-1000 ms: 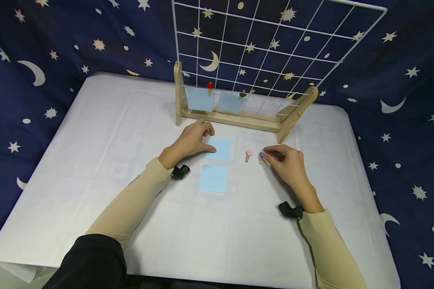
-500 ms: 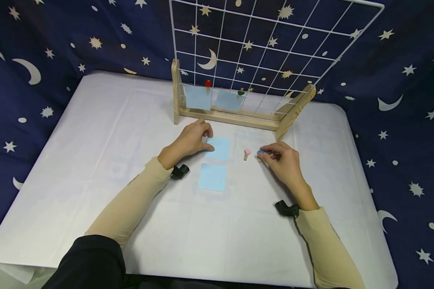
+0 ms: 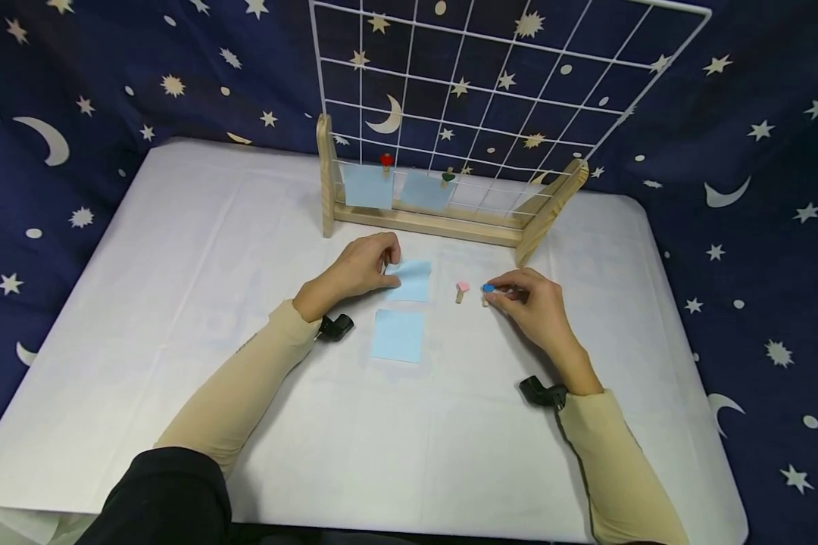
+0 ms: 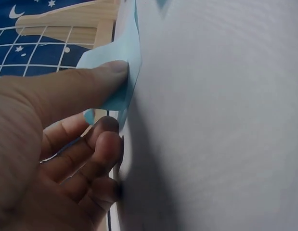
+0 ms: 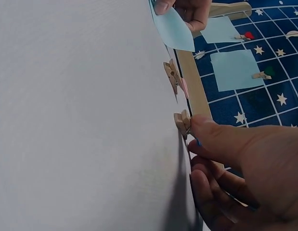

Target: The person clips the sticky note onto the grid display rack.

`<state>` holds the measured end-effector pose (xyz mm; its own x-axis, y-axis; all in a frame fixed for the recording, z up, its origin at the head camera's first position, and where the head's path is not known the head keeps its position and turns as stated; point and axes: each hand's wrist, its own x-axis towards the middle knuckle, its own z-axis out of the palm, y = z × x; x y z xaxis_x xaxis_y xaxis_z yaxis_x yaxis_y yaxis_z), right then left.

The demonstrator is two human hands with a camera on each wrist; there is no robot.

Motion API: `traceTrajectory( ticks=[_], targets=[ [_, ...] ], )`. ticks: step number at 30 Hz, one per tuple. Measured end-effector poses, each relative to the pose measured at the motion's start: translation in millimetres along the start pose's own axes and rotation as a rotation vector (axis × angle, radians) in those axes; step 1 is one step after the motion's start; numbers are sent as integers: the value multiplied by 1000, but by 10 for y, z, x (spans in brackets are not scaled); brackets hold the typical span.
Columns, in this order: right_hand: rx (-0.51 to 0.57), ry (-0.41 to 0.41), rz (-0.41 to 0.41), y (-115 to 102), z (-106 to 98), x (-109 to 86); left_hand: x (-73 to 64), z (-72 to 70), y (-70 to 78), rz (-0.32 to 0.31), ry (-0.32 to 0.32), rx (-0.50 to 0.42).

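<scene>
My left hand (image 3: 357,266) pinches the left edge of a light blue paper note (image 3: 413,281). In the left wrist view the thumb presses on the note (image 4: 115,50), which bends up from the white tabletop. A second blue note (image 3: 397,336) lies flat just nearer to me. My right hand (image 3: 535,305) pinches a small wooden clothespin (image 3: 487,290) by its blue decorated end. The right wrist view shows that clothespin's bare wooden legs (image 5: 181,124) sticking out beyond the thumb. To its left lies another clothespin (image 3: 460,293) with a pink top.
Behind the hands stands a white wire grid (image 3: 477,91) on a wooden base (image 3: 426,222). Two blue notes hang on it, one under a red heart clothespin (image 3: 386,162), one under a dark green one (image 3: 448,177). A star-patterned cloth (image 3: 143,68) surrounds the table.
My left fingers have lifted the left edge of the farther note, which now bends. The right fingers have closed more firmly on the blue-topped clothespin. The head view has shifted slightly.
</scene>
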<state>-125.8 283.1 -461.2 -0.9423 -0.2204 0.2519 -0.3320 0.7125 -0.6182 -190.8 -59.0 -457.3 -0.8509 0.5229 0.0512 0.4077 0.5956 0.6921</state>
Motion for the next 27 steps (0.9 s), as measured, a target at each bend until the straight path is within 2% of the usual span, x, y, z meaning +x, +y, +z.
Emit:
traceTrajectory(
  ticks=[9,14,18,23,27],
  targets=[
    [48,-52,62,2,13,-6,-36,29,-106,6,87,-158],
    [152,-103,82,-5,-7,0,-34,11,-132,-28,109,-198],
    [274,-132,106,-17,-20,3,-38,4,-126,-77,139,-274],
    [414,-121,131,-1,-29,1,-29,3,-121,-93,152,-342],
    [439,-83,123,6,-35,0,-25,9,-124,-93,180,-362]
  ],
)
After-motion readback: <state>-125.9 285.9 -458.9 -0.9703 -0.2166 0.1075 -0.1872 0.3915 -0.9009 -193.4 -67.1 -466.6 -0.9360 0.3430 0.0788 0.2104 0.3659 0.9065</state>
